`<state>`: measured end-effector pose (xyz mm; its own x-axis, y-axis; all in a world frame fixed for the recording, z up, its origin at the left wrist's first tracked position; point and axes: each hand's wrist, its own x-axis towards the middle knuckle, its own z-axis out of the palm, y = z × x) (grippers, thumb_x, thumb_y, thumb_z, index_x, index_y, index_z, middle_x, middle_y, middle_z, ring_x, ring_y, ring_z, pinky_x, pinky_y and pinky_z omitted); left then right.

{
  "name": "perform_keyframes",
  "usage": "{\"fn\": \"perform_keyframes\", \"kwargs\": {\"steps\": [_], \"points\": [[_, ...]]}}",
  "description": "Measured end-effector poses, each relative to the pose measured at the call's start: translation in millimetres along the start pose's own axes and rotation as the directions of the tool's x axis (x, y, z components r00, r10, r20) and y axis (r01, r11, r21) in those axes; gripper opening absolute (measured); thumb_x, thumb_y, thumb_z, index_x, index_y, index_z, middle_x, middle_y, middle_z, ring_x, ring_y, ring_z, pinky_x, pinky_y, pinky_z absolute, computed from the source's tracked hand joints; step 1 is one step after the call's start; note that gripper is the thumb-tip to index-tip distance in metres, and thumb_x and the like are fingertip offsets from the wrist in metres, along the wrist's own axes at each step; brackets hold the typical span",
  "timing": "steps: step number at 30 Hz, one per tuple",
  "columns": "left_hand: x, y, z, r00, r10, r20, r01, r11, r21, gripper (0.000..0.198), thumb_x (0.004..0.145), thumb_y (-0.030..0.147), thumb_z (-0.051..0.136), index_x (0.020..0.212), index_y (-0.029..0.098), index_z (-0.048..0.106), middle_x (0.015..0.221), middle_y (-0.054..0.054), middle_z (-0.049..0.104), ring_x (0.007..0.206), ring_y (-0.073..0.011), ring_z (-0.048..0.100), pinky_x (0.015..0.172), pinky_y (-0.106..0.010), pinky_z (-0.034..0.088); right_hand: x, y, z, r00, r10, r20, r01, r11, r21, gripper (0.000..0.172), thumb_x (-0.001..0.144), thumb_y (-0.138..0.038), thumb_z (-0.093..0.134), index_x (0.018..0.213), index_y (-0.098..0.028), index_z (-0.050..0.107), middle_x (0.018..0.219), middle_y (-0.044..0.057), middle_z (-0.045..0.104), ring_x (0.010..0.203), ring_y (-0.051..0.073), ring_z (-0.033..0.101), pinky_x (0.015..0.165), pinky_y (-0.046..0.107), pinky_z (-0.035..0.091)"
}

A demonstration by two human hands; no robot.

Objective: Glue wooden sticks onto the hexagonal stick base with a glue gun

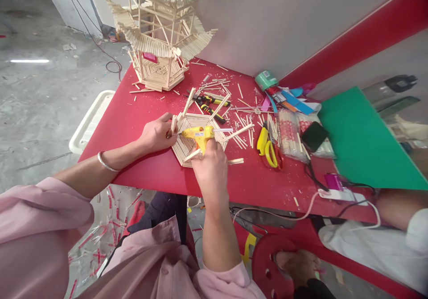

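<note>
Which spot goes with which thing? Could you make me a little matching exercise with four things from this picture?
1. Yellow glue gun
2. Tiered stick tower
3. Silvery bangle
4. Scissors

A. Around the left wrist
B. To the right of the stick frame
C. In the right hand
D. At the far left corner of the red table

Pairs: 1-C, 2-D, 3-A, 4-B

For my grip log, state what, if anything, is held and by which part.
The right hand holds the yellow glue gun by its handle. The left hand is at a stick post by the slatted base; whether it grips cannot be told.
</note>
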<state>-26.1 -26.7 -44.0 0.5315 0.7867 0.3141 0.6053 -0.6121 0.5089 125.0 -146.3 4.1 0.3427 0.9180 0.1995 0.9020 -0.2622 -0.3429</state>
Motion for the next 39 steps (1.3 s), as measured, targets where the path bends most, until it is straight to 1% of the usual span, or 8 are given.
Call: {"fn": "perform_keyframes", "kwargs": {"steps": [5, 11, 17, 21, 24, 32, 36, 39], "points": [[0.1, 2.0, 0.5, 1.000, -0.027, 0.005, 0.027, 0.999, 0.023, 0.014, 0.079, 0.025, 0.056, 0.082, 0.019, 0.069, 0.110, -0.006, 0.068, 0.083, -0.0160, 0.067, 0.063, -0.025, 0.048, -0.7, 0.8, 0.0, 1.000, -0.013, 0.008, 0.012, 0.999, 0.033, 0.029, 0.088, -0.018, 0.057, 0.116, -0.013, 0.058, 0.096, 0.011, 0.064, 0.085, 0.023, 0.062, 0.072, 0.035, 0.051], [0.4, 3.1, -2.1, 0.999, -0.034, 0.020, 0.034, 0.999, 0.015, 0.016, 0.079, 0.028, 0.058, 0.085, 0.019, 0.070, 0.112, -0.006, 0.067, 0.074, -0.0137, 0.064, 0.062, -0.025, 0.048, -2.4, 0.4, -2.4, 0.999, 0.000, 0.034, -0.001, 0.998, 0.055, 0.039, 0.085, -0.014, 0.060, 0.123, -0.011, 0.057, 0.097, 0.011, 0.063, 0.089, 0.024, 0.062, 0.076, 0.036, 0.053], [0.9, 4.3, -2.7, 0.998, -0.056, 0.021, 0.055, 0.998, 0.043, 0.017, 0.078, 0.028, 0.057, 0.085, 0.019, 0.070, 0.110, -0.006, 0.067, 0.073, -0.0136, 0.063, 0.058, -0.025, 0.045, -2.0, 2.8, -0.5, 0.999, -0.024, 0.034, 0.021, 0.994, 0.107, 0.047, 0.083, -0.013, 0.062, 0.130, -0.011, 0.054, 0.105, 0.013, 0.062, 0.093, 0.025, 0.063, 0.079, 0.038, 0.055], [0.7, 4.6, -2.4, 0.998, -0.057, 0.024, 0.056, 0.998, 0.041, 0.018, 0.079, 0.029, 0.057, 0.086, 0.020, 0.070, 0.109, -0.006, 0.068, 0.072, -0.0134, 0.062, 0.057, -0.025, 0.044, -2.0, 4.7, 1.0, 0.999, -0.036, 0.026, 0.032, 0.991, 0.133, 0.047, 0.083, -0.014, 0.063, 0.129, -0.012, 0.055, 0.106, 0.012, 0.062, 0.094, 0.024, 0.063, 0.079, 0.037, 0.056], [0.3, 3.3, -1.9, 0.998, -0.049, 0.026, 0.047, 0.998, 0.047, 0.019, 0.079, 0.029, 0.057, 0.087, 0.020, 0.071, 0.113, -0.006, 0.067, 0.073, -0.0133, 0.062, 0.058, -0.025, 0.045, -2.2, 5.3, 1.0, 0.999, -0.029, 0.026, 0.025, 0.990, 0.140, 0.047, 0.084, -0.017, 0.065, 0.130, -0.013, 0.054, 0.106, 0.012, 0.063, 0.094, 0.025, 0.064, 0.079, 0.038, 0.056], [-0.2, 1.9, -2.5, 0.999, -0.040, 0.026, 0.039, 0.999, 0.021, 0.022, 0.080, 0.028, 0.056, 0.092, 0.020, 0.073, 0.120, -0.007, 0.066, 0.075, -0.0134, 0.064, 0.062, -0.025, 0.048, -2.5, 5.4, 0.2, 0.999, -0.034, 0.041, 0.028, 0.990, 0.141, 0.047, 0.083, -0.016, 0.069, 0.128, -0.009, 0.055, 0.105, 0.013, 0.062, 0.096, 0.026, 0.064, 0.080, 0.038, 0.055], [-0.4, 1.5, -4.7, 0.998, -0.028, 0.054, 0.027, 1.000, 0.013, 0.024, 0.077, 0.027, 0.058, 0.095, 0.020, 0.073, 0.122, -0.006, 0.065, 0.078, -0.0142, 0.065, 0.065, -0.026, 0.050, -2.8, 5.4, 0.0, 0.999, -0.035, 0.033, 0.030, 0.990, 0.141, 0.047, 0.083, -0.014, 0.068, 0.128, -0.010, 0.055, 0.104, 0.012, 0.062, 0.092, 0.024, 0.064, 0.078, 0.037, 0.055], [-0.5, 0.9, -6.3, 0.996, -0.026, 0.086, 0.025, 1.000, 0.011, 0.027, 0.074, 0.026, 0.060, 0.098, 0.020, 0.073, 0.123, -0.006, 0.064, 0.078, -0.0145, 0.066, 0.066, -0.026, 0.050, -2.7, 5.7, 0.2, 0.999, -0.031, 0.028, 0.026, 0.990, 0.139, 0.042, 0.083, -0.015, 0.067, 0.124, -0.012, 0.057, 0.102, 0.011, 0.062, 0.090, 0.023, 0.064, 0.077, 0.037, 0.054]]}}
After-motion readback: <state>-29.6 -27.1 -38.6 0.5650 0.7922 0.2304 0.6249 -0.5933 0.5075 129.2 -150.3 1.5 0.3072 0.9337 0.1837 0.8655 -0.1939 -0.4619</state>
